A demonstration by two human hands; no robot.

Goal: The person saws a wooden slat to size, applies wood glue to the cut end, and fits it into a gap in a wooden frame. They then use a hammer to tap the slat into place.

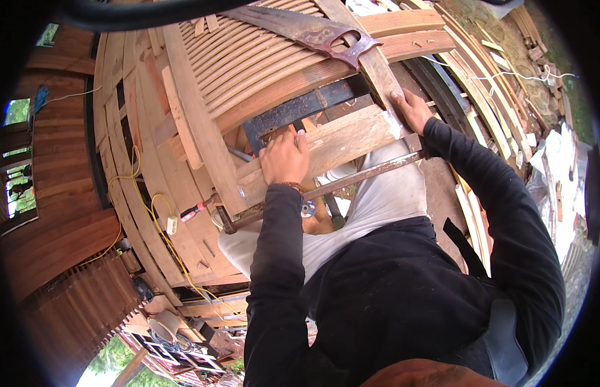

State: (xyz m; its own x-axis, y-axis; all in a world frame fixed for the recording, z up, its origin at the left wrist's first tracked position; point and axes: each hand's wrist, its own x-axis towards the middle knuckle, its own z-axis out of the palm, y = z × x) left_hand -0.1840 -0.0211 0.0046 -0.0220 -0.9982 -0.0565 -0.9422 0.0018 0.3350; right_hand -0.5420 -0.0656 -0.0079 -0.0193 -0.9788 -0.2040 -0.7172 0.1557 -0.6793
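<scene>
A wooden frame with many thin louver slats [242, 71] lies before me. My left hand [285, 158] is closed over the far edge of its wide near crosspiece [342, 138], fingertips curled down. My right hand [415, 111] grips the right side piece [380, 77] near its corner; the thumb lies on top and the other fingers are partly hidden. A rusty bar clamp [358, 177] spans the frame's near end, with its jaw [226, 220] at the left corner. A handsaw [306, 31] with a worn wooden handle rests across the slats and right side piece.
A plank bench [197, 232] extends left, carrying a yellow cord [159, 226], a white socket block [172, 224] and a pink-and-black handled tool [195, 209]. Wood strips [487, 97] and a white cable [525, 77] lie to the right. A grinder-like disc [307, 208] shows below the clamp.
</scene>
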